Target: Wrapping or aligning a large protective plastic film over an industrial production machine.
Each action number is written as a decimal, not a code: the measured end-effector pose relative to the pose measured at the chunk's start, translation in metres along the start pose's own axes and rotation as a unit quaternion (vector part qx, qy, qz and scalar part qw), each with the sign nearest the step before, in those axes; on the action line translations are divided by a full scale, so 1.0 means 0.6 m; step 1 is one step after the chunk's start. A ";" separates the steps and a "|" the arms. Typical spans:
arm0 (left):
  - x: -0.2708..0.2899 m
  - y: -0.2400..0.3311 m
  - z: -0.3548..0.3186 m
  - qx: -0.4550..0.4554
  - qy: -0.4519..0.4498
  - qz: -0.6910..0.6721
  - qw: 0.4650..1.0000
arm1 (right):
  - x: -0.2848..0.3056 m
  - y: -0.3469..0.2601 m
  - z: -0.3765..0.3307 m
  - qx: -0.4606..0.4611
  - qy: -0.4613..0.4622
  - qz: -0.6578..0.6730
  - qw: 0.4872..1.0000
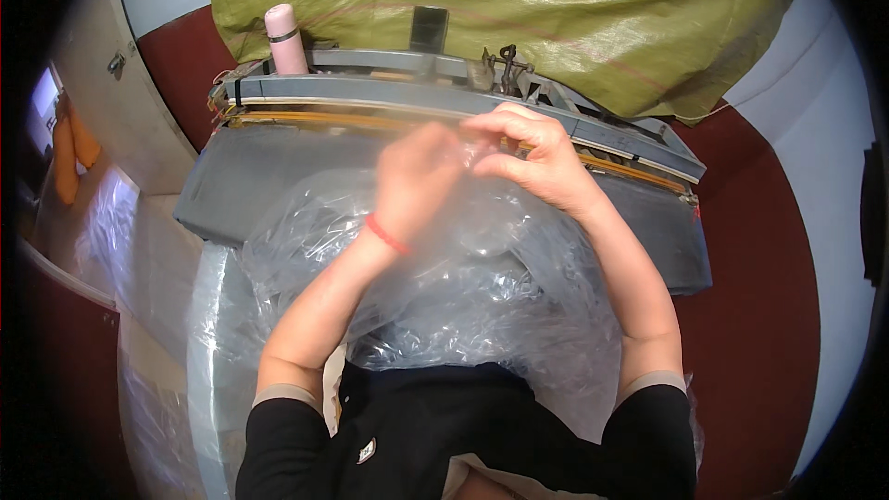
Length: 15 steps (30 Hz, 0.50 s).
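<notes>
My left hand (417,181) is blurred, my right hand (542,153) curved, thumb and fingers narrowly parted; I cannot tell whether either grips the clear plastic film (495,292), draped over the grey surface's (269,171) near edge. A pink flask (285,44) stands beyond the far left corner, contents hidden.

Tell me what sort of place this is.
Probably a small workshop or packing room: a long grey metal frame runs along a dark work surface, loose clear plastic film is bunched before the person, and a yellow-green tarp covers something beyond.
</notes>
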<state>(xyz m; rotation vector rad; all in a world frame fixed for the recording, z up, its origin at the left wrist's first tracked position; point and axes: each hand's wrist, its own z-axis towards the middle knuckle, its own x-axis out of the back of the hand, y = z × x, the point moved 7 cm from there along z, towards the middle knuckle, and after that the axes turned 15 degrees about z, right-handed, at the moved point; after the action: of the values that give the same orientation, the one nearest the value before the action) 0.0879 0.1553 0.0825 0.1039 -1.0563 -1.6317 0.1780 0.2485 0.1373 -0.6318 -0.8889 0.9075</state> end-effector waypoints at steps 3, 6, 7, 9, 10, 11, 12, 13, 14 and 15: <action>0.007 0.001 0.002 0.015 0.004 0.043 0.999 | -0.020 0.018 0.017 0.013 -0.062 -0.004 0.998; 0.023 0.002 0.004 -0.002 0.015 0.129 0.991 | -0.040 0.028 0.021 0.062 -0.122 0.001 0.991; 0.030 0.009 0.003 -0.012 -0.002 0.124 0.992 | -0.042 0.031 0.021 0.075 -0.120 0.018 0.990; 0.045 0.011 0.002 -0.074 -0.063 0.137 0.986 | -0.055 0.037 0.019 0.089 -0.119 0.039 0.988; 0.046 0.018 -0.004 -0.138 -0.127 0.143 0.972 | -0.040 0.054 0.018 0.036 -0.014 0.228 0.973; 0.048 0.011 -0.012 -0.094 -0.222 0.082 0.967 | -0.028 0.082 0.012 -0.020 0.091 0.406 0.909; 0.065 0.010 -0.018 -0.092 -0.223 0.084 0.967 | -0.018 0.092 0.005 -0.021 0.091 0.409 0.908; 0.068 0.007 -0.037 -0.089 -0.291 0.029 0.952 | 0.011 0.125 -0.013 -0.069 0.149 0.484 0.860; 0.068 0.006 -0.059 -0.086 -0.359 -0.027 0.929 | 0.041 0.158 -0.039 -0.117 0.208 0.550 0.800; 0.069 -0.007 -0.081 -0.061 -0.404 -0.056 0.911 | 0.082 0.184 -0.066 -0.096 0.258 0.511 0.814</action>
<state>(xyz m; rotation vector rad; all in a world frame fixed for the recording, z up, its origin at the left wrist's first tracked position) 0.0975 0.0934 0.0690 -0.6634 -1.5740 -1.8841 0.1840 0.3410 0.0499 -1.5239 -0.0675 1.4944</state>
